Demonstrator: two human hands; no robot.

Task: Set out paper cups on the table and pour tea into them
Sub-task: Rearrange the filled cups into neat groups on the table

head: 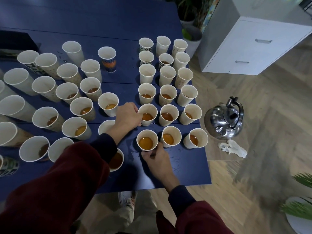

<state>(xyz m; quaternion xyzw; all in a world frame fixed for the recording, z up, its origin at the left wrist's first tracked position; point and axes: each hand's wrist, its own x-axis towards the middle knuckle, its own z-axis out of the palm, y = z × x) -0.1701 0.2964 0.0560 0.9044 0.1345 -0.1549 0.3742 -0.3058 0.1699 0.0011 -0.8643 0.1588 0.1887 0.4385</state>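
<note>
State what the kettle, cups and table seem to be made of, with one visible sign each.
Kettle: polished metal, probably stainless steel; it shows mirror-like reflections. Cups: paper, matte cream inside, with thin rolled rims. Table: likely painted wood, matte blue; seams run between its boards.

A white two-drawer cabinet (249,48) stands on the wooden floor (273,115), with a potted plant (194,40) just to its left, a crumpled white cloth (233,148) on the floor well in front of it, and a leafy plant in a white pot (300,209) farther forward still.
</note>
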